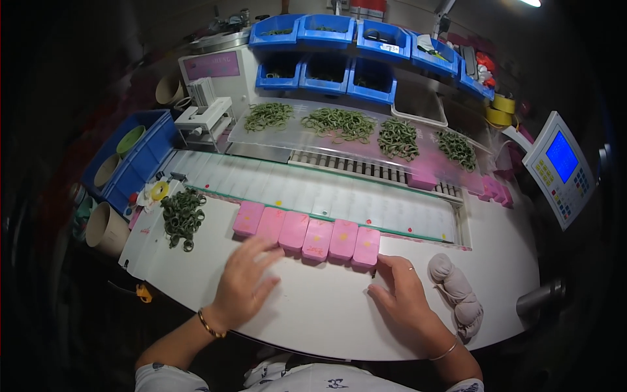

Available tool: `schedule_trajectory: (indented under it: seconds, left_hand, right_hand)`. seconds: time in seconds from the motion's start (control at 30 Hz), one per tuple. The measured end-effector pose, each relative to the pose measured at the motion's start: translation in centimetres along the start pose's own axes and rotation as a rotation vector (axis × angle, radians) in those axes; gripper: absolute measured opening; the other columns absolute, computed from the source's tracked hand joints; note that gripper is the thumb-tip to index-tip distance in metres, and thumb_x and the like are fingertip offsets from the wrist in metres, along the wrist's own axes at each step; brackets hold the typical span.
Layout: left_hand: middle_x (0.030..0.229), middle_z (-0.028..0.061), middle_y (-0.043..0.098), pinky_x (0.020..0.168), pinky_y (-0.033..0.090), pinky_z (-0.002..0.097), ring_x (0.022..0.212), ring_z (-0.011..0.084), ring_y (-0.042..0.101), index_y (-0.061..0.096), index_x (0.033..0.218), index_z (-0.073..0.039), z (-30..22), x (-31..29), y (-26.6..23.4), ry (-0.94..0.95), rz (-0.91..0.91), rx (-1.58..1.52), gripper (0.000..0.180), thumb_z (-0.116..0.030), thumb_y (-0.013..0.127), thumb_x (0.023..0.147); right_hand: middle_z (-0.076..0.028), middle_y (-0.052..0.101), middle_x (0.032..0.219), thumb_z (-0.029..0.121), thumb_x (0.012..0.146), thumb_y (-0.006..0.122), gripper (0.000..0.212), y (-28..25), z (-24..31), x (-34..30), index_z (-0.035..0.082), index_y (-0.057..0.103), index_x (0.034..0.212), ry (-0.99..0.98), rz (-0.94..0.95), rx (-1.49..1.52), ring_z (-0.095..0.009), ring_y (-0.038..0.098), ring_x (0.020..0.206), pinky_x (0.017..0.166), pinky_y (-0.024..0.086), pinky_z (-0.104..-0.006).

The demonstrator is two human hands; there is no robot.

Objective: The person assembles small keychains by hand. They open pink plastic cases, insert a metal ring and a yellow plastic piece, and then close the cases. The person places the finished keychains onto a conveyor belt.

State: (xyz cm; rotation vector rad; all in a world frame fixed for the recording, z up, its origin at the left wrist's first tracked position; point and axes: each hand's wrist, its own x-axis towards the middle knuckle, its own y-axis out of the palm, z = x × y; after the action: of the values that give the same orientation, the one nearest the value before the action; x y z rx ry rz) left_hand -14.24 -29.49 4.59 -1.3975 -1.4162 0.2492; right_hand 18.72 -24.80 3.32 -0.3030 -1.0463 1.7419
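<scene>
A row of several pink rectangular boxes point(307, 235) lies across the white table point(313, 307), along the near edge of a pale conveyor tray. My left hand point(245, 281) rests flat with fingers spread, fingertips at the near side of the middle boxes. My right hand point(401, 294) lies palm down just below the rightmost pink box, fingers apart, a ring on one finger. Neither hand grips anything.
A heap of dark green rings point(183, 215) sits left of the boxes beside a yellow tape roll point(159, 191). More green ring piles point(339, 124) lie on a clear shelf behind. Blue bins point(326, 32) stand at the back, a control panel point(560, 168) at right, a grey cloth bundle point(457, 287) near my right hand.
</scene>
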Motion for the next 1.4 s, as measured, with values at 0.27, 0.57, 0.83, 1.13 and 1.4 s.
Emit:
schedule_trajectory:
  seconds: [0.27, 0.57, 0.83, 1.13, 1.4]
  left_hand:
    - [0.125, 0.0107, 0.067, 0.099, 0.052, 0.0440, 0.114, 0.0318, 0.064, 0.070, 0.118, -0.011, -2.0, -1.2, -2.7, 0.381, 0.043, 0.084, 0.033, -0.014, 0.073, 0.085]
    - [0.136, 0.0209, 0.055, 0.106, 0.043, 0.0473, 0.124, 0.0417, 0.054, 0.062, 0.126, -0.004, 4.5, 5.1, -2.4, 0.078, 0.047, 0.144, 0.040, -0.014, 0.071, 0.088]
    - [0.146, 0.0262, 0.044, 0.112, 0.037, 0.0485, 0.135, 0.0443, 0.042, 0.050, 0.140, -0.003, 16.1, 10.6, 1.3, -0.187, 0.042, 0.256, 0.052, -0.026, 0.064, 0.095]
    - [0.140, 0.0243, 0.052, 0.110, 0.039, 0.0487, 0.132, 0.0427, 0.047, 0.048, 0.143, -0.006, 16.5, 20.4, 9.0, -0.447, 0.150, 0.322, 0.068, -0.043, 0.069, 0.090]
    - [0.121, 0.0210, 0.066, 0.091, 0.053, 0.0507, 0.110, 0.0404, 0.065, 0.064, 0.122, -0.010, 18.7, 25.9, 14.2, -0.490, -0.004, 0.339, 0.043, -0.040, 0.065, 0.092]
  right_hand:
    - [-0.019, 0.059, 0.114, 0.008, 0.083, 0.079, 0.054, 1.2, -0.9, -0.1, -0.002, 0.052, 0.128, 0.131, -0.053, 0.245, -0.034, 0.060, 0.112, 0.097, 0.053, -0.0393]
    - [-0.011, 0.064, 0.097, 0.008, 0.084, 0.077, 0.049, 2.1, -0.7, 1.9, 0.001, 0.051, 0.124, 0.181, -0.125, 0.079, -0.024, 0.061, 0.090, 0.080, 0.051, -0.0367]
    - [-0.010, 0.065, 0.086, 0.003, 0.086, 0.072, 0.019, 1.9, -1.3, 0.8, 0.002, 0.060, 0.101, 0.168, -0.116, 0.152, -0.024, 0.062, 0.077, 0.071, 0.051, -0.0378]
    - [-0.011, 0.064, 0.087, -0.001, 0.085, 0.073, 0.011, -0.4, -0.4, -2.7, 0.002, 0.064, 0.091, 0.084, -0.003, 0.117, -0.024, 0.063, 0.073, 0.065, 0.052, -0.0321]
    - [-0.011, 0.068, 0.089, 0.000, 0.081, 0.074, 0.014, -0.5, 0.6, -6.5, 0.003, 0.066, 0.092, 0.120, -0.083, 0.120, -0.031, 0.065, 0.081, 0.073, 0.052, -0.0389]
